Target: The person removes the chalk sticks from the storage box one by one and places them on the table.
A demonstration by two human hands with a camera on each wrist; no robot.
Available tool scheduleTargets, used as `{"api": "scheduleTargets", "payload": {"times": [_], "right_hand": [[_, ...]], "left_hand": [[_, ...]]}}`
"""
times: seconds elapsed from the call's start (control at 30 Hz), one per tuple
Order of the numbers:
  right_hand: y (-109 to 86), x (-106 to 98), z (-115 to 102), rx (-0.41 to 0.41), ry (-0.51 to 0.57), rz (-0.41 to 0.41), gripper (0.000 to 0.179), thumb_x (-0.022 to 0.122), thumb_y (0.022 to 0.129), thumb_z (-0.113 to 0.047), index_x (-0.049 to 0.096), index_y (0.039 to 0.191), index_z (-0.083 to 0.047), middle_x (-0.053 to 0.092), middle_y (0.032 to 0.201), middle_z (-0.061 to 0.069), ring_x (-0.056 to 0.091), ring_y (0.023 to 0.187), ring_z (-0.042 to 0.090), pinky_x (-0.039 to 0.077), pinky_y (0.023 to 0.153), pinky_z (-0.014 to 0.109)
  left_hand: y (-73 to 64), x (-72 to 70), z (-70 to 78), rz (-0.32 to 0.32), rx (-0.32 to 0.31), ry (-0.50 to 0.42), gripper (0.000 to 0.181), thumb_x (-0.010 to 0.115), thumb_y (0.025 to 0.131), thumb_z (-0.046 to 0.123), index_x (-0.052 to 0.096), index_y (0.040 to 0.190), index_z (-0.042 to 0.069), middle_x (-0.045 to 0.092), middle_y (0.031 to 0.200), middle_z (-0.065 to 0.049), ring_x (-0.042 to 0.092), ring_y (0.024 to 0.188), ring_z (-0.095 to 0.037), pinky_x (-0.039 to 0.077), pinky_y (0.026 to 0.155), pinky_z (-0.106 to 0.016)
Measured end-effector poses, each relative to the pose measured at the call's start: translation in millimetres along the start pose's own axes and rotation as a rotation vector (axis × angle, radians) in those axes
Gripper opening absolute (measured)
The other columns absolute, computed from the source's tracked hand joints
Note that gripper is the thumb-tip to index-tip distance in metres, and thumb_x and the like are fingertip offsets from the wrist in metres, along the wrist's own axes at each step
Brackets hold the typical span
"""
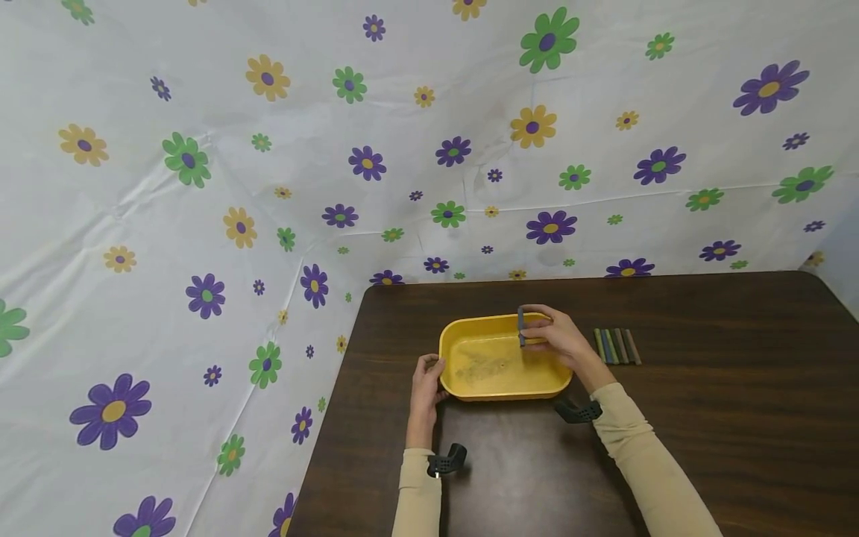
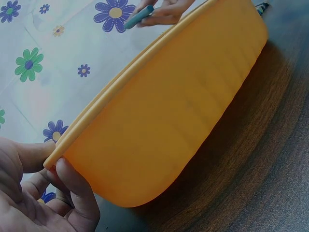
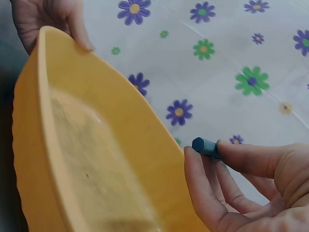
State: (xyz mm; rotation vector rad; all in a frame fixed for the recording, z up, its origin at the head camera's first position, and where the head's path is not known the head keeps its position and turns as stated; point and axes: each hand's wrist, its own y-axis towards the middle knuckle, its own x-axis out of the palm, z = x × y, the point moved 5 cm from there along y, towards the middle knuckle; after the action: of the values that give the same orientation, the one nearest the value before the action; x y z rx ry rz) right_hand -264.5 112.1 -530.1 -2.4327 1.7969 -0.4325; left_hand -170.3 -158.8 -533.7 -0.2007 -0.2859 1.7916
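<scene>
A yellow plastic tub [image 1: 506, 394] stands on the table with grey smudges on its inner floor. My left hand [image 1: 426, 384] grips the rim at the tub's left end, thumb over the edge and fingers beneath it, as the left wrist view shows. Above the tub's right part, my right hand [image 1: 562, 339] pinches a blue chalk-like stick [image 1: 521, 328] between thumb and fingertips. That stick's round end faces the camera in the right wrist view. Right of the tub, several similar sticks [image 1: 618, 347] in green, blue and brown lie side by side.
The dark wood-grain table [image 1: 725, 418] reaches back to a white sheet [image 1: 416, 127] printed with flowers, which also hangs along the left side. Each wrist wears a black camera mount [image 1: 579, 412].
</scene>
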Motion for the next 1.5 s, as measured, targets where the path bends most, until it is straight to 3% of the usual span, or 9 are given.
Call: {"api": "scheduleTargets", "payload": {"times": [0.2, 0.33, 0.53, 0.7, 0.83, 1.07, 1.27, 1.4, 1.5], "right_hand": [[-8.3, -24.6, -5.3, -0.016, 0.027, 0.023, 0.065, 0.062, 0.100, 0.006, 0.033, 0.158, 0.002, 0.065, 0.114, 0.012, 0.073, 0.090, 0.016, 0.055, 0.092, 0.047], [-14.2, -40.5, -6.1, -0.017, 0.025, 0.046, 0.068, 0.063, 0.100, 0.004, 0.030, 0.160, 0.002, 0.064, 0.116, 0.012, 0.073, 0.092, 0.018, 0.059, 0.085, 0.037], [-22.6, -64.8, -2.7, -0.028, 0.002, 0.086, 0.070, 0.065, 0.101, 0.000, 0.028, 0.160, 0.001, 0.059, 0.123, 0.016, 0.072, 0.098, 0.020, 0.059, 0.083, 0.036], [-32.1, -85.0, -1.3, -0.039, 0.009, 0.111, 0.070, 0.064, 0.102, -0.002, 0.027, 0.161, 0.001, 0.064, 0.112, 0.004, 0.071, 0.093, 0.012, 0.059, 0.082, 0.032], [-38.4, -98.4, -0.2, -0.044, -0.002, 0.128, 0.071, 0.063, 0.103, -0.003, 0.023, 0.162, 0.001, 0.064, 0.109, 0.000, 0.071, 0.091, 0.010, 0.059, 0.085, 0.032], [-49.3, -119.6, 4.7, -0.047, -0.013, 0.162, 0.074, 0.064, 0.103, -0.005, 0.022, 0.163, -0.001, 0.062, 0.110, -0.003, 0.070, 0.093, 0.008, 0.058, 0.085, 0.032], [-56.9, -137.4, 8.7, -0.079, -0.058, 0.190, 0.072, 0.063, 0.103, -0.004, 0.022, 0.162, 0.002, 0.059, 0.111, -0.003, 0.068, 0.095, 0.007, 0.058, 0.085, 0.031], [-62.1, -149.4, 10.3, -0.087, -0.146, 0.264, 0.068, 0.060, 0.103, -0.002, 0.024, 0.160, 0.006, 0.059, 0.107, -0.005, 0.067, 0.089, 0.002, 0.059, 0.081, 0.028], [-65.0, -156.5, 11.9, -0.081, -0.245, 0.316, 0.064, 0.058, 0.104, 0.000, 0.025, 0.158, 0.009, 0.062, 0.110, 0.007, 0.065, 0.085, -0.001, 0.059, 0.078, 0.027]], "left_hand": [[0.8, 0.4, -1.4, 0.000, 0.032, 0.002, 0.031, 0.057, 0.107, 0.017, 0.051, 0.129, -0.004, 0.060, 0.111, -0.027, 0.056, 0.076, -0.020, 0.047, 0.062, -0.028], [6.2, -0.6, -5.9, -0.002, 0.003, 0.013, 0.034, 0.055, 0.108, 0.016, 0.049, 0.133, -0.006, 0.058, 0.116, -0.030, 0.055, 0.077, -0.021, 0.047, 0.064, -0.031], [25.7, -5.0, -31.8, 0.017, 0.000, 0.005, 0.035, 0.057, 0.108, 0.022, 0.051, 0.134, -0.001, 0.060, 0.113, -0.025, 0.053, 0.075, -0.020, 0.045, 0.060, -0.029], [29.5, -5.7, -37.7, 0.033, 0.004, 0.000, 0.034, 0.060, 0.107, 0.028, 0.053, 0.131, 0.004, 0.062, 0.111, -0.019, 0.054, 0.074, -0.018, 0.045, 0.059, -0.028], [29.2, -5.8, -36.5, 0.034, 0.009, -0.007, 0.032, 0.061, 0.106, 0.028, 0.054, 0.129, 0.006, 0.062, 0.111, -0.018, 0.054, 0.074, -0.018, 0.045, 0.058, -0.027], [5.3, -1.4, -3.9, -0.026, -0.005, -0.018, 0.030, 0.058, 0.107, 0.018, 0.052, 0.130, -0.001, 0.059, 0.118, -0.032, 0.056, 0.076, -0.022, 0.047, 0.062, -0.029], [5.4, -1.6, -4.5, -0.020, -0.008, -0.021, 0.028, 0.058, 0.107, 0.018, 0.053, 0.128, 0.000, 0.060, 0.117, -0.032, 0.057, 0.076, -0.022, 0.048, 0.062, -0.029], [4.9, -1.3, -3.8, -0.021, -0.008, -0.019, 0.028, 0.058, 0.107, 0.017, 0.053, 0.129, 0.000, 0.059, 0.118, -0.032, 0.057, 0.076, -0.021, 0.048, 0.063, -0.029], [4.4, -1.1, -2.7, -0.017, -0.008, -0.019, 0.028, 0.057, 0.107, 0.017, 0.053, 0.129, -0.001, 0.059, 0.120, -0.033, 0.057, 0.076, -0.022, 0.048, 0.063, -0.030]]}}
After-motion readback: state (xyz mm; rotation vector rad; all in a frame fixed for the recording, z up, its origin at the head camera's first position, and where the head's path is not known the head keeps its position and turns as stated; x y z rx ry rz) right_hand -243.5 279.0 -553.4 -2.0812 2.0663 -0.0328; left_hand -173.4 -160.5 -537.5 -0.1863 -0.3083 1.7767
